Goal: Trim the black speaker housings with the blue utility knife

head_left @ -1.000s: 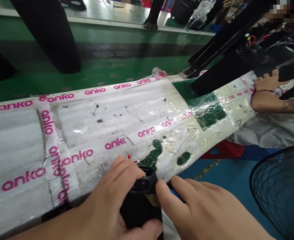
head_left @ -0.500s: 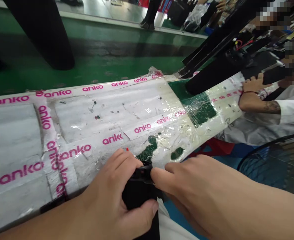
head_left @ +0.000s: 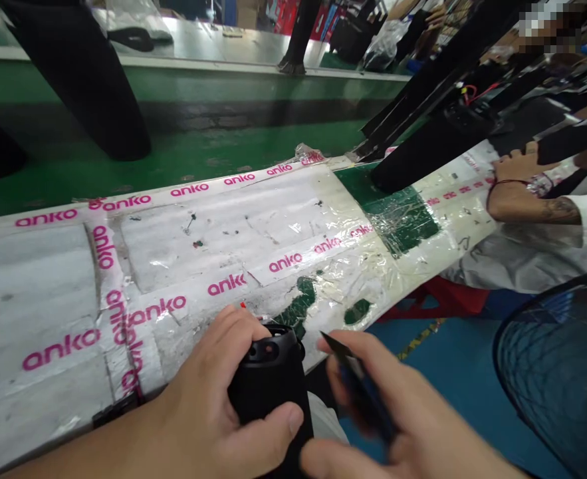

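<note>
My left hand (head_left: 233, 399) is wrapped round a black cylindrical housing (head_left: 270, 399) at the bottom centre, with the thumb along its near side. The housing's open, rimmed end points up and away, and a small reddish spot shows inside the rim. Just right of it, apart from the rim, my right hand (head_left: 397, 406) is closed round a utility knife (head_left: 357, 379). The knife's pointed blade faces up and left; its dark bluish handle is blurred and partly covered by the fingers.
A worktop (head_left: 253, 226) covered in white sheet and pink-lettered tape lies ahead. Behind it, a green conveyor belt (head_left: 213, 143) carries a black cylinder (head_left: 84, 86). Another black cylinder (head_left: 423, 153) with wires leans at right, near a co-worker's arm (head_left: 527, 193). A wire fan guard (head_left: 562, 372) stands lower right.
My right hand has come away from the housing's rim to the right and turned, bringing the knife into sight. My left hand keeps its hold, and the rim is now more exposed.
</note>
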Motion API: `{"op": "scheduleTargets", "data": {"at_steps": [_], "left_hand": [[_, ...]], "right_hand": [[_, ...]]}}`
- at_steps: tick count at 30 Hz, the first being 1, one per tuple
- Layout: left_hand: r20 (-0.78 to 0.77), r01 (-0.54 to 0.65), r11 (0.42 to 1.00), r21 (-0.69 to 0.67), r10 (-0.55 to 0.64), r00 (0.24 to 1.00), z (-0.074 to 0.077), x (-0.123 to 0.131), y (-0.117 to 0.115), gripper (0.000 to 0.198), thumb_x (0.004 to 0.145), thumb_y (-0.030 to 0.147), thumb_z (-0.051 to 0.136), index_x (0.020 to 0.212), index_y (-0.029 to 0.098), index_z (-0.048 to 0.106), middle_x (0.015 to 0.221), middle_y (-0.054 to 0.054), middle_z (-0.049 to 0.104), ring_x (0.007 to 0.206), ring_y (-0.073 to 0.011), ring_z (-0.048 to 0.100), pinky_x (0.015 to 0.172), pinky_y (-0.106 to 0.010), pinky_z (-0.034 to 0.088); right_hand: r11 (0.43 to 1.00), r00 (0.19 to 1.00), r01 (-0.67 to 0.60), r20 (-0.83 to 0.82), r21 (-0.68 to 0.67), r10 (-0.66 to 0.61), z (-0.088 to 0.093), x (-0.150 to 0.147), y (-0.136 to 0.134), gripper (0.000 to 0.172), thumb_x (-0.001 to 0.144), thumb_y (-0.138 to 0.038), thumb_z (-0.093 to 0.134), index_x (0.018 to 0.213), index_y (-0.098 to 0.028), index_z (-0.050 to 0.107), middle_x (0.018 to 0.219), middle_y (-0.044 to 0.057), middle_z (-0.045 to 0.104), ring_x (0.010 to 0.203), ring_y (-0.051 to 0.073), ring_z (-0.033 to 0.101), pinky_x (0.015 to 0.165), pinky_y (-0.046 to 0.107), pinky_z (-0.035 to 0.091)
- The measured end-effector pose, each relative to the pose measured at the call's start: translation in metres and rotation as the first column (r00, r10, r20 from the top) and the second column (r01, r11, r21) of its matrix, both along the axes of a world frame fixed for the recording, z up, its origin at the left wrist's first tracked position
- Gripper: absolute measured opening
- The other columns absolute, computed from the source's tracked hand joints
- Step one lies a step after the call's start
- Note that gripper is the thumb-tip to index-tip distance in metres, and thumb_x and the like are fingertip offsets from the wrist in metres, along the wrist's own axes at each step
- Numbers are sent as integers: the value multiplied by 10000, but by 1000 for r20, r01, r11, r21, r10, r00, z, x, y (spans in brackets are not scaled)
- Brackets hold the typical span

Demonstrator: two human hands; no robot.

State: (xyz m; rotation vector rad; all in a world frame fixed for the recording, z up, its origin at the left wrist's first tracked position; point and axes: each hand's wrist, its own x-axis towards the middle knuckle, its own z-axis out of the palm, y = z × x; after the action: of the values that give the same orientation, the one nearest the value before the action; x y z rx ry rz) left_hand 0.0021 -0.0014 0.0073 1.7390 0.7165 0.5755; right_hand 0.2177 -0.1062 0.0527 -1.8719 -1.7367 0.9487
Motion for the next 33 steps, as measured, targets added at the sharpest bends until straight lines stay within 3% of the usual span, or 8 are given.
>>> {"op": "scheduleTargets", "data": {"at_steps": [2,6,9,17,22,25,30,33], "left_hand": [[-23,23,998,-57,-24,999,0,-3,4,245,811,292,754,993,249,597,942,-5,591,855,-218,613,728,-339,523],[71,73,995,-68,-68,995,-4,-14,19,649,724,402,952,1267,310,609,1131,-18,627,1014,-240,626,874,-358,563],[121,111,992,61,-118,986,-9,-16,26,653,714,356,984,1253,297,619,1162,-39,650,1136,-273,577,1011,-431,534],[109,114,993,17,-115,987,-14,-6,21,613,699,406,1003,1181,256,655,1203,-67,667,1173,-289,612,1053,-473,534],[17,-51,993,-108,53,998,-18,-3,2,804,636,609,978,1295,311,626,1320,-79,550,1160,-311,621,1043,-531,567],[-50,-145,982,-123,140,989,-18,2,-10,949,599,676,965,1377,301,573,1318,-99,576,1145,-332,628,1044,-574,564],[-77,-99,992,-75,93,993,-12,9,-14,850,674,736,880,1307,235,613,1202,-122,701,1096,-371,681,923,-563,611],[-126,-23,999,-49,16,992,-7,10,-14,802,771,755,798,1307,183,626,1222,-169,714,1106,-392,683,948,-609,602]], "right_hand": [[980,939,129,-300,-153,-170,-21,-23,-6,745,807,-478,855,1444,-303,509,1161,99,742,937,292,753,730,375,625],[789,591,336,-537,-515,-602,-38,-24,-19,897,713,-593,938,1453,-336,500,1166,81,725,999,292,737,829,395,603],[762,452,280,-620,-584,-642,-41,-8,-22,1019,664,-668,952,1504,-340,478,1148,68,733,1078,300,715,919,401,563],[794,457,172,-667,-583,-588,-54,9,-28,1085,696,-668,934,1600,-419,389,1449,67,654,1369,328,583,1021,431,528],[829,432,111,-724,-548,-537,-65,18,-32,1055,734,-628,920,1616,-431,375,1490,71,630,1350,312,604,1021,398,526],[845,427,86,-747,-527,-510,-68,22,-34,1042,758,-632,894,1629,-439,355,1496,69,628,1381,313,577,1090,422,486],[810,419,33,-728,-586,-543,-69,32,-40,1020,796,-613,864,1644,-459,319,1546,66,597,1370,336,592,1156,492,437],[801,432,-12,-725,-599,-536,-74,40,-45,984,865,-576,806,1666,-471,243,1574,77,572,1344,333,620,1156,508,441]]}}
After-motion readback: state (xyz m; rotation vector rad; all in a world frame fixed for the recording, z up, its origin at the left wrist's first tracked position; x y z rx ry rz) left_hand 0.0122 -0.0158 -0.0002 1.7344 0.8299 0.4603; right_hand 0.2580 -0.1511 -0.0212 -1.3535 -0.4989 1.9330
